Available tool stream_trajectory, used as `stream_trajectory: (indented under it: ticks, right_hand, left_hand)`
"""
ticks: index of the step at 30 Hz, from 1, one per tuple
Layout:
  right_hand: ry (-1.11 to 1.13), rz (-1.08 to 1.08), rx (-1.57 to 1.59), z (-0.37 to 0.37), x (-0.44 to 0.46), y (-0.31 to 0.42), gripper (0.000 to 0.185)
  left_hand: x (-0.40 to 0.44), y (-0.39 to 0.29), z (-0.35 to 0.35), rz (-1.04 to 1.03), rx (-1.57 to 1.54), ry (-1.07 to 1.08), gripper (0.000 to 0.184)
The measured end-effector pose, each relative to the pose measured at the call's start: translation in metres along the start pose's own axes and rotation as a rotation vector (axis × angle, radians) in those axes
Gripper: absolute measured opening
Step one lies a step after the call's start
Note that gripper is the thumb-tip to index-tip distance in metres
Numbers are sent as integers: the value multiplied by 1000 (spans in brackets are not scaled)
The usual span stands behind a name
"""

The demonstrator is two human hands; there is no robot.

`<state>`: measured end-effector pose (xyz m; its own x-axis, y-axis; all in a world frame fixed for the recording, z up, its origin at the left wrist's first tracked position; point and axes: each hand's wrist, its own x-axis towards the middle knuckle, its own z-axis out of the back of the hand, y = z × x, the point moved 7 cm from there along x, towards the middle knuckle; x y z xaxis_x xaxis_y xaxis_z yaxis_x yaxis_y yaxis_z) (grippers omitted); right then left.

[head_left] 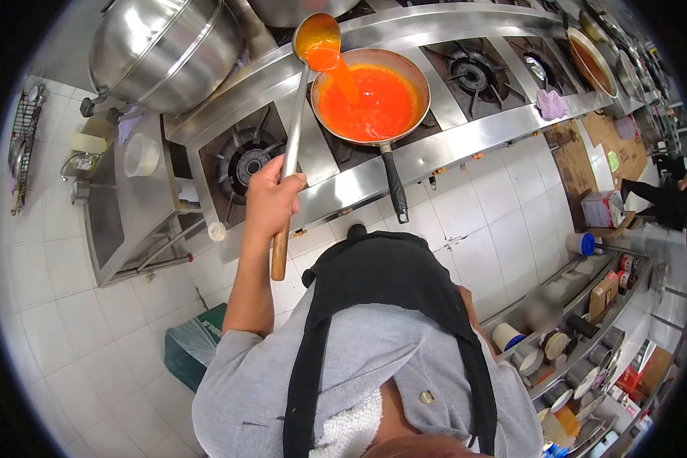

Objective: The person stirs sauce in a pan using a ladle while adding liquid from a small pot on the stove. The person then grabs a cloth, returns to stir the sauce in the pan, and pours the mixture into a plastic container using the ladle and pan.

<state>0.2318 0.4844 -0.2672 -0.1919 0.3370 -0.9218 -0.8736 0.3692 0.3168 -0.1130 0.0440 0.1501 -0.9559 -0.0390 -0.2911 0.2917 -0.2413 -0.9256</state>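
My left hand point(272, 200) is closed around the long handle of a metal ladle point(296, 122), whose wooden end points down toward me. The ladle's bowl is tipped above a frying pan point(427, 107), and orange-red liquid point(346, 80) pours from it into the pan. Bright red-orange sauce point(382, 103) covers the pan's bottom. The pan sits on the stove with its black handle point(394, 183) pointing toward me, and no hand touches it. A bit of my right arm shows beside the black apron point(382, 267); my right hand is hidden.
Bare burners point(252, 160) flank the pan on the steel stove. A large metal vessel point(160, 53) stands at the upper left. A purple cloth point(552, 104) lies on the stove edge near another pan point(591, 61). Shelves with containers are at the lower right; another person is at the far right.
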Motion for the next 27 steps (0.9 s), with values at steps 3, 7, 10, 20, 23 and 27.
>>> stream_trajectory:
  ticks: [3,7,10,20,23,27]
  right_hand:
    - [51,72,-58,-18,17,-45,16]
    - [-74,951,-1110,-31,83,-150,22]
    - [2,864,-841,-60,-14,-87,22]
    - [616,598,85,-246,-243,298,47]
    - [453,568,-226,-268,-246,298,39]
    - [540,910,-340,-308,-219,270,35]
  left_hand:
    - [22,21,2,-68,170,11,32]
    - [62,68,0,-179,317,57,30]
    - [68,77,-13,-123,365,160,27]
    - [74,85,8,-433,559,132,50]
    - [88,103,14,-379,484,142,48]
    - [66,92,3,-329,250,354,15]
